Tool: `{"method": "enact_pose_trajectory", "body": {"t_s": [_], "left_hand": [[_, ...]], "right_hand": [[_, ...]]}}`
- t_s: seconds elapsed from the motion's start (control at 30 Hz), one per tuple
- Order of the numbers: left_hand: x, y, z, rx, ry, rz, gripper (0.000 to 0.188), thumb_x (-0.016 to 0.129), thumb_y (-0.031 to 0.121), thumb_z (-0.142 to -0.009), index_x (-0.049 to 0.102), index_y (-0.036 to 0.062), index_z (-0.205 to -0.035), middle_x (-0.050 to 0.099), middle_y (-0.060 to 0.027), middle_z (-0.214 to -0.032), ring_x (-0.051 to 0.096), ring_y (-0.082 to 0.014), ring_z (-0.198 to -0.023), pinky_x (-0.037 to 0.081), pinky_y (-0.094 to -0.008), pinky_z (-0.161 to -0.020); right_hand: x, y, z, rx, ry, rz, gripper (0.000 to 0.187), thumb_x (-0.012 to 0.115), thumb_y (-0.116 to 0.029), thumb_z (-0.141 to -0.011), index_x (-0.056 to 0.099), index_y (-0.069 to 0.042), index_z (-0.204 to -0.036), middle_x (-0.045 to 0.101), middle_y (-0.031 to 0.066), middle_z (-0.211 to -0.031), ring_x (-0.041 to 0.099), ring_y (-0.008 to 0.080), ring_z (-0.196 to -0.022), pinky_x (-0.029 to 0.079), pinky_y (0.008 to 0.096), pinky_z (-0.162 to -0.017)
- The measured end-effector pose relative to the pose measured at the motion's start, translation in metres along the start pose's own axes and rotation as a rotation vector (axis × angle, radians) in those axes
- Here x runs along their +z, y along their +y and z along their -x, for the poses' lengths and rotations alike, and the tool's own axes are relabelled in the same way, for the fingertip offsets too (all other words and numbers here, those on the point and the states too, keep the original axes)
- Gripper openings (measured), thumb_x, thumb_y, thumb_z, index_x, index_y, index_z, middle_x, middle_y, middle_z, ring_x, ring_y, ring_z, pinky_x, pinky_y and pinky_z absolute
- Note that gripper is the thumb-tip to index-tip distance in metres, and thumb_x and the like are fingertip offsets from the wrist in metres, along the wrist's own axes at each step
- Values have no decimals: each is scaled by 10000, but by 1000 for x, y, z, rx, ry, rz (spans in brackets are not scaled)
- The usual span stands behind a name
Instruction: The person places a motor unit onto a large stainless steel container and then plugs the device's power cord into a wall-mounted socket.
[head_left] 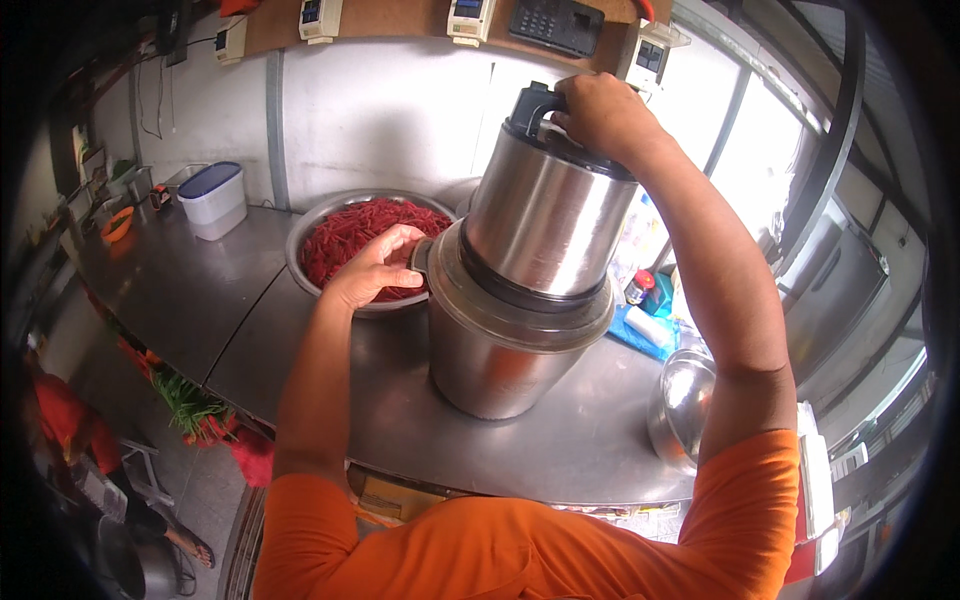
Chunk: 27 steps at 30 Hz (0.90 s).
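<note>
A large steel food grinder stands in front of me, its motor head [545, 215] sitting on a clear lid over a steel bowl [500, 370]. My right hand [610, 115] is closed round the black handle [535, 108] on top of the motor head. Lower down, my left hand [380, 265] grips the dark side handle [421, 258] of the bowl, thumb in front. Behind that hand, a wide metal basin [300, 245] holds a heap of red chillies [360, 230]. What is inside the grinder bowl cannot be made out.
A white tub with a blue lid [213, 205] stands at the back left of the steel table [290, 370]. An empty steel bowl [680, 405] and a blue packet [640, 335] lie on the right. Greens [190, 400] sit below the table's left edge, near another person's foot [190, 545].
</note>
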<state>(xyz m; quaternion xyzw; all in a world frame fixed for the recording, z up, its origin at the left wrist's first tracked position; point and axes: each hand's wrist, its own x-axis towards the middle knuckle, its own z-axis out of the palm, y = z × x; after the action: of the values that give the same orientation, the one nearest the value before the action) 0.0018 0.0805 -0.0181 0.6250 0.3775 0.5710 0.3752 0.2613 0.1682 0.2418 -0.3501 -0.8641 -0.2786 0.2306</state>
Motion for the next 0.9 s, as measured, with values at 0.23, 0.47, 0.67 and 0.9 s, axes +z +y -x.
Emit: {"method": "enact_pose_trajectory", "body": {"t_s": [0.23,0.47,0.67,0.9], "left_hand": [[1,-2,4,11,31,28,620,780,79,-736,494,36,-1284,529,-74,-1268,474,-202,-1237,390,-364,-1063],[9,5,10,-11,54,52,682,774,126,-720,477,27,-1327,507,-82,-1303,454,-210,-1258,369,-367,-1081],[6,-7,8,-14,59,52,710,751,129,-716,461,23,-1355,513,-75,-1297,470,-196,-1241,357,-362,-1091],[9,-2,13,-14,78,51,669,759,123,-774,457,13,-1361,528,-99,-1321,485,-212,-1250,379,-373,-1083]], "right_hand": [[-5,-14,1,4,-90,64,231,626,-198,-894,725,-49,-1040,710,209,-1010,697,346,-978,555,424,-875],[0,-1,6,-179,-2,17,268,666,-293,-880,705,-63,-1013,712,193,-949,692,352,-924,545,447,-857],[10,4,10,-214,47,-36,286,650,-321,-893,694,-67,-1016,708,192,-940,682,371,-925,536,463,-855],[1,-14,15,-36,-48,-104,283,636,-287,-873,704,-85,-1058,710,189,-1017,674,344,-1003,524,443,-900]]}}
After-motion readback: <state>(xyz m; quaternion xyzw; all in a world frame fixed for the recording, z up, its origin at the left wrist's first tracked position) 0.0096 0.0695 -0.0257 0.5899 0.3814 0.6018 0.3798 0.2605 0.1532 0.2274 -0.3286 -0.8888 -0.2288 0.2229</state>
